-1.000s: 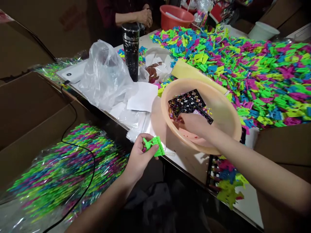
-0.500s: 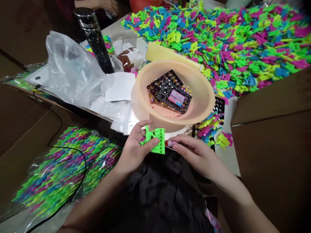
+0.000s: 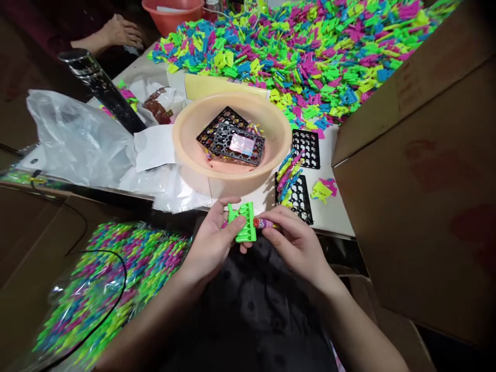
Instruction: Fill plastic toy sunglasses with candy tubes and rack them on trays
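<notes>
My left hand (image 3: 212,242) pinches a flat bright-green plastic piece (image 3: 245,227) with a row of pointed teeth or slots, thumb on top. A bit of pink shows behind that piece, mostly hidden by the fingers. Between thumb and fingertips my right hand (image 3: 300,244) grips a small printed tube (image 3: 264,223), purple with a red end. The tube's red end meets the toothed edge of the green piece; whether it is inserted I cannot tell. Just beyond the hands stands a peach plastic basin (image 3: 182,137), holding black perforated trays (image 3: 220,147) and small colourful bits.
A large heap of coloured plastic pieces (image 3: 294,57) covers the table's back. Black trays (image 3: 306,147) and a stack of coloured pieces (image 3: 289,178) lie right of the basin. Cardboard boxes (image 3: 418,170) border the right. Bagged pieces (image 3: 104,289) sit lower left. A co-worker's hand (image 3: 122,32) shows upper left.
The view has swung right, so the table things appear farther left. My right hand has brought the tube up against the green piece, which my left hand still holds.
</notes>
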The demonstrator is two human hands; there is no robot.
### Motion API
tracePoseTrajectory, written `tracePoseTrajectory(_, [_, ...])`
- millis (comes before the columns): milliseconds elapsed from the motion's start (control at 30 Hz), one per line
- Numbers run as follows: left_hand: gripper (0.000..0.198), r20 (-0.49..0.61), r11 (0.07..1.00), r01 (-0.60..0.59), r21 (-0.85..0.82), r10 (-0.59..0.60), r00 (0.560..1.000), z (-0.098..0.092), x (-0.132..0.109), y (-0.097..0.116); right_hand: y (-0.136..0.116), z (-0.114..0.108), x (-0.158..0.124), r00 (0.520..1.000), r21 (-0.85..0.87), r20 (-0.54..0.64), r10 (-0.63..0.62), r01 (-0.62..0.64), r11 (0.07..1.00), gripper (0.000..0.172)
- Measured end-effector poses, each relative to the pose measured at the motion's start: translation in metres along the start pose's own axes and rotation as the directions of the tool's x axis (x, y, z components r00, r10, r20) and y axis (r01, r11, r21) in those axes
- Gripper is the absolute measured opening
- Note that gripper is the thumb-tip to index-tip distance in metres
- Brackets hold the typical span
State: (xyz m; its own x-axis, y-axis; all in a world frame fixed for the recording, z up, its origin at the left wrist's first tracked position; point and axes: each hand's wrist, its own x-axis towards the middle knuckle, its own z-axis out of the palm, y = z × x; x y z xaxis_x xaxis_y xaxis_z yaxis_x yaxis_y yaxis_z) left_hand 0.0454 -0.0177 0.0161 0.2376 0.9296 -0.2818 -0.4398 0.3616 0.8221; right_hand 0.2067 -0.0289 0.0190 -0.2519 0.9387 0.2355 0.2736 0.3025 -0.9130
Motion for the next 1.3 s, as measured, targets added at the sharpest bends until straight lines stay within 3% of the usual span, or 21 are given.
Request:
tracePoseTrajectory(167, [0.038, 0.054, 0.989, 0.075, 0.126, -0.083, 0.995, 0.01, -0.006, 0.004, 0.0, -0.012, -0.013, 0.979, -0.189, -0.029, -0.203, 0.194, 0.963, 0.019])
tracePoseTrajectory(267, [0.036, 0.024, 0.952, 0.093, 0.293, -0.105, 0.994, 0.013, -0.008, 0.008, 0.003, -0.018, -0.016, 0.961, -0.283, 0.034, -0.274, 0.272, 0.92, 0.019])
tracePoseTrajectory(467, [0.032, 0.049, 0.89, 0.058, 0.453, -0.09, 0.995, 0.009, -0.006, 0.004, 0.014, -0.019, -0.018, 0.957, -0.293, 0.105, -0.272, 0.291, 0.911, 0.017])
tracePoseTrajectory(633, [0.033, 0.04, 0.85, 0.076, 0.522, -0.113, 0.993, 0.006, 0.001, 0.002, 0.024, -0.01, -0.022, 0.979, -0.336, 0.093, -0.181, 0.202, 0.92, 0.015])
tracePoseTrajectory(767, [0.039, 0.087, 0.865, 0.139, 0.482, -0.205, 0.975, 0.003, 0.003, 0.006, 0.034, -0.01, -0.03, 0.984, -0.358, 0.028, -0.174, 0.173, 0.918, 0.011])
tracePoseTrajectory(867, [0.053, 0.212, 0.927, 0.181, 0.329, -0.26, 0.942, 0.004, -0.003, 0.008, 0.04, -0.018, -0.037, 0.956, -0.448, -0.055, -0.287, 0.233, 0.863, 0.012])
tracePoseTrajectory(967, [0.069, 0.351, 0.957, 0.2, 0.21, -0.264, 0.898, 0.011, -0.007, 0.003, 0.05, -0.031, -0.042, 0.936, -0.498, -0.183, -0.299, 0.174, 0.85, 0.016])
tracePoseTrajectory(1033, [0.069, 0.377, 0.968, 0.134, 0.213, -0.208, 0.902, 0.015, -0.004, -0.006, 0.063, -0.038, -0.041, 0.919, -0.431, -0.332, -0.213, 0.053, 0.901, 0.014])
tracePoseTrajectory(1100, [0.059, 0.306, 0.958, 0.006, 0.287, -0.098, 0.947, 0.014, 0.006, -0.019, 0.082, -0.042, -0.036, 0.871, -0.28, -0.487, -0.064, -0.086, 0.956, 0.011])
tracePoseTrajectory(1167, [0.043, 0.208, 0.899, -0.119, 0.421, 0.031, 0.978, 0.007, 0.023, -0.035, 0.106, -0.045, -0.027, 0.821, -0.125, -0.563, 0.088, -0.19, 0.974, 0.015])
tracePoseTrajectory(1233, [0.031, 0.184, 0.778, -0.22, 0.588, 0.135, 0.974, -0.006, 0.044, -0.052, 0.128, -0.046, -0.017, 0.817, -0.06, -0.549, 0.176, -0.249, 0.967, 0.021])
tracePoseTrajectory(1300, [0.03, 0.271, 0.565, -0.332, 0.756, 0.192, 0.943, -0.02, 0.064, -0.069, 0.144, -0.046, -0.008, 0.833, -0.081, -0.513, 0.205, -0.285, 0.955, 0.024])
